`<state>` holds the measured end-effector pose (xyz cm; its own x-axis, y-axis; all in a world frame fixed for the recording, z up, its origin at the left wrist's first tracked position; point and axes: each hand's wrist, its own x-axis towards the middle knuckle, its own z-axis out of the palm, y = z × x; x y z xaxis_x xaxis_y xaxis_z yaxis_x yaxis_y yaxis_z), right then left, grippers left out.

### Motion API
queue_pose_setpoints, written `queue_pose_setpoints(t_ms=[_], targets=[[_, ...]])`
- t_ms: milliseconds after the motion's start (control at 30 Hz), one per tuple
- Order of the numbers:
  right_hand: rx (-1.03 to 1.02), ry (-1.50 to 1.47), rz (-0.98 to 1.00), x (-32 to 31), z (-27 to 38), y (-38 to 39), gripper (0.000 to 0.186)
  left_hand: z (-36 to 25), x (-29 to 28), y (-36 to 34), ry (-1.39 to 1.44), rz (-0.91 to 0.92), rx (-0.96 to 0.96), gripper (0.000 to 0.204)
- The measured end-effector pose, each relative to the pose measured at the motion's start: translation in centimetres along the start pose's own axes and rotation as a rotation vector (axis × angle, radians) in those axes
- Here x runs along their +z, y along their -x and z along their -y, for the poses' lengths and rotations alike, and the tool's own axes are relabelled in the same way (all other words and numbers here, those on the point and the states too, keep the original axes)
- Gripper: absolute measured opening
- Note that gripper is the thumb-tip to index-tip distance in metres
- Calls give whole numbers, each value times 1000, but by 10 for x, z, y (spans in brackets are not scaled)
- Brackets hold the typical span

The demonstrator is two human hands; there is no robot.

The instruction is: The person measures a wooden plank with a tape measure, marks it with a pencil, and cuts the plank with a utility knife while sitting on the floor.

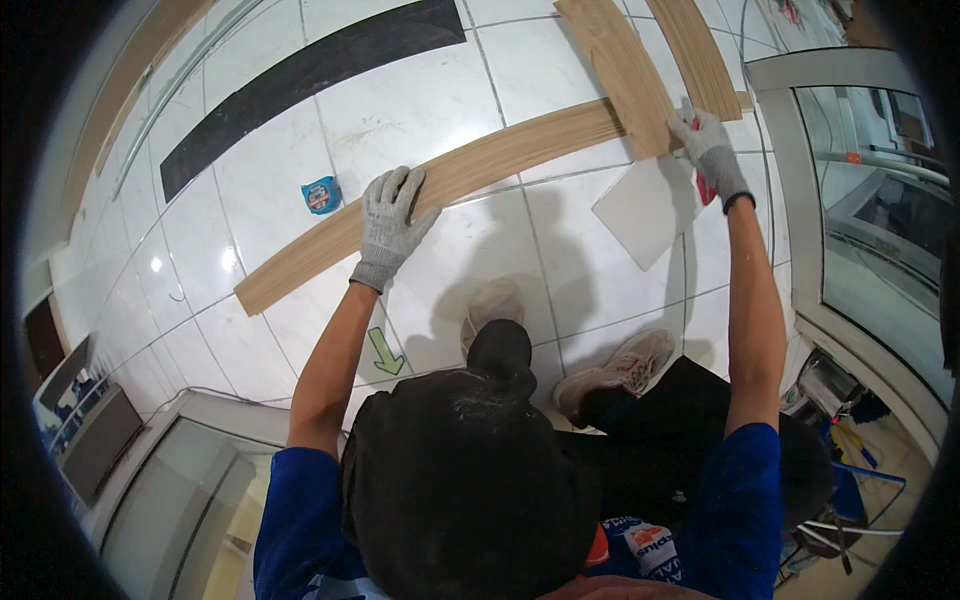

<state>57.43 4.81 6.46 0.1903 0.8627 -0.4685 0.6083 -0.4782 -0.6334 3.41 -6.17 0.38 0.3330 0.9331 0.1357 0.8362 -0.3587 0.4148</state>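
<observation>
A long wood-grain plank (500, 150) lies diagonally across the white tiles. My left hand (392, 225), in a grey glove, rests open on this plank, fingers spread over its surface. A shorter plank (610, 60) crosses the long one's right end. At that crossing piece's near end, my right hand (705, 150), also gloved, is closed on a red tool (707, 188), mostly hidden by the hand. Beside it lies a pale square sheet (640, 215). A blue tape measure (321, 195) sits left of my left hand, just beyond the long plank.
A dark strip (300, 80) lies at the far left; another plank (700, 55) at upper right. A metal-framed glass panel (770, 80) borders the right, another (175, 480) the lower left. A green arrow (383, 350) is on the floor. Assorted gear (840, 470) sits lower right.
</observation>
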Motion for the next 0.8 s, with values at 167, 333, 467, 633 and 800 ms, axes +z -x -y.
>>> queue_pose_setpoints(t_ms=[167, 333, 467, 633, 800], targets=[[-6, -73, 166, 84, 67, 93, 36, -4, -3, -28, 35, -12, 9, 68], [-124, -145, 217, 204, 67, 130, 35, -10, 25, -59, 232, -173, -128, 69], [-112, 13, 46, 253, 64, 147, 36, -14, 29, -82, 201, -226, -193, 76], [-178, 90, 5, 261, 76, 171, 62, -12, 33, -101, 30, -239, -219, 81], [-200, 193, 25, 251, 80, 176, 70, -3, 37, -133, -68, -232, -148, 84]])
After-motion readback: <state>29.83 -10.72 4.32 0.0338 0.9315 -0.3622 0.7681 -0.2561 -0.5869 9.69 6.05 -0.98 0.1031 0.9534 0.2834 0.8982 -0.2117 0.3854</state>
